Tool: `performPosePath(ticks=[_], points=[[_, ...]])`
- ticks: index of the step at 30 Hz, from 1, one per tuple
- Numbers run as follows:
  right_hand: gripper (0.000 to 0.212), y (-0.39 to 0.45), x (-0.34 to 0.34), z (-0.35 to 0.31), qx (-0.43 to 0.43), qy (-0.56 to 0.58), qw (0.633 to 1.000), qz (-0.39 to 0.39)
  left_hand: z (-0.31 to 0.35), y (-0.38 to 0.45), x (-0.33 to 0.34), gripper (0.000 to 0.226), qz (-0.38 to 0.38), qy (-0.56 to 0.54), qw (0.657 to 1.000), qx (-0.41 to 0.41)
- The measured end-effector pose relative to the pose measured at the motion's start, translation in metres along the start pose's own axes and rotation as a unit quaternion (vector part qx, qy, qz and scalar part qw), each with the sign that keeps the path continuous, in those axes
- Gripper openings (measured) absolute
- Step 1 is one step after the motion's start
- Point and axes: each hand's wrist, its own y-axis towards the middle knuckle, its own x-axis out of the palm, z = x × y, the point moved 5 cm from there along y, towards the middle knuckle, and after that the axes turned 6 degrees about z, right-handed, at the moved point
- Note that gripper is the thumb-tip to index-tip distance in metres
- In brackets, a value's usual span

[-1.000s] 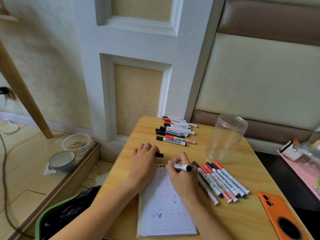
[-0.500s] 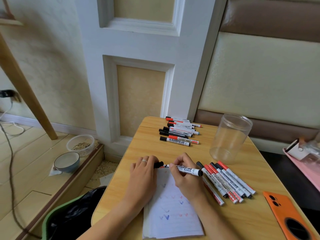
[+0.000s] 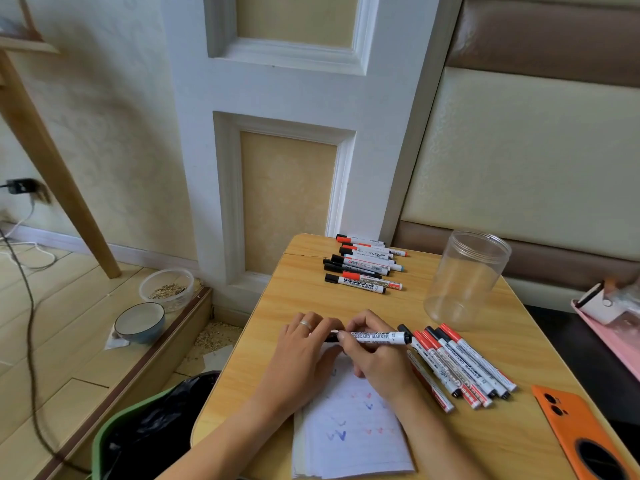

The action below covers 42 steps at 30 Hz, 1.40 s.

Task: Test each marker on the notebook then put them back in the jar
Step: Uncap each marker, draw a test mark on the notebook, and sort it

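a small wood-grain table [image 3: 519, 344] stands against a cream wall with white panel mouldings and a padded headboard. over the top of the white lined notebook [image 3: 349, 434], which lies at the table's near edge with blue and red ticks on its page, the right hand [image 3: 375, 362] grips a white whiteboard marker with a black end [image 3: 375, 336], held level and crosswise; the left hand [image 3: 304, 344] meets it at its left end, fingers curled round what looks like the black cap [image 3: 330, 337]. whether the cap is fully seated cannot be told. i judge the step to be capping after a test stroke. the next move calls for a firm push home, then a lift of the marker over to the clear plastic jar [image 3: 467, 275], upright and empty at the far right. just right of the hands lies a fan of red- and black-capped markers [image 3: 460, 368]; a second pile of markers [image 3: 365, 268] rests at the far edge. an orange phone [image 3: 581, 431] lies near the right corner.
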Motion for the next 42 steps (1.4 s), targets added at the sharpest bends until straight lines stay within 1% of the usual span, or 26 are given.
performPosePath(ticks=[2,3,5,7,9,11,14,18,22,26,34,42], points=[[0.017,0.001,0.0,0.0,0.007,0.023,1.0,-0.001,0.001,0.0,-0.001,0.021,0.006,0.003,1.0,0.004],[0.019,0.001,0.0,-0.002,0.008,0.037,0.999,0.001,0.001,0.001,-0.002,0.019,0.011,0.007,1.0,0.004],[0.029,0.002,-0.002,-0.004,0.017,0.067,0.997,0.016,0.0,0.001,-0.002,0.015,0.025,0.014,1.0,-0.003],[0.036,0.003,-0.009,-0.003,0.031,0.103,0.993,0.053,-0.001,0.001,-0.003,0.017,0.042,0.012,0.999,-0.016],[0.033,0.002,-0.016,-0.003,0.034,0.126,0.986,0.102,-0.002,0.002,-0.005,0.019,0.053,0.007,0.998,-0.027],[0.025,0.003,-0.021,-0.002,0.026,0.117,0.983,0.142,-0.001,0.002,-0.006,0.02,0.05,-0.003,0.998,-0.028],[0.025,0.003,-0.025,-0.003,0.03,0.093,0.98,0.173,0.004,0.002,-0.009,0.021,0.027,-0.054,0.998,-0.023],[0.021,0.001,-0.019,-0.002,0.029,0.055,0.989,0.133,0.008,0.001,-0.011,0.021,0.0,-0.119,0.993,-0.012],[0.02,0.001,-0.01,0.002,0.037,0.034,0.994,0.096,0.0,0.002,-0.013,0.027,0.012,-0.163,0.986,-0.04],[0.021,0.001,-0.007,0.004,0.039,0.011,0.997,0.073,-0.003,0.005,-0.015,0.021,0.009,-0.165,0.985,-0.042],[0.022,0.001,-0.003,0.004,0.037,-0.013,0.998,0.054,-0.005,0.005,-0.015,0.009,0.009,-0.163,0.985,-0.046],[0.022,0.0,-0.004,0.002,0.02,-0.025,0.998,0.051,-0.008,0.005,-0.016,0.008,0.014,-0.167,0.985,-0.048]])
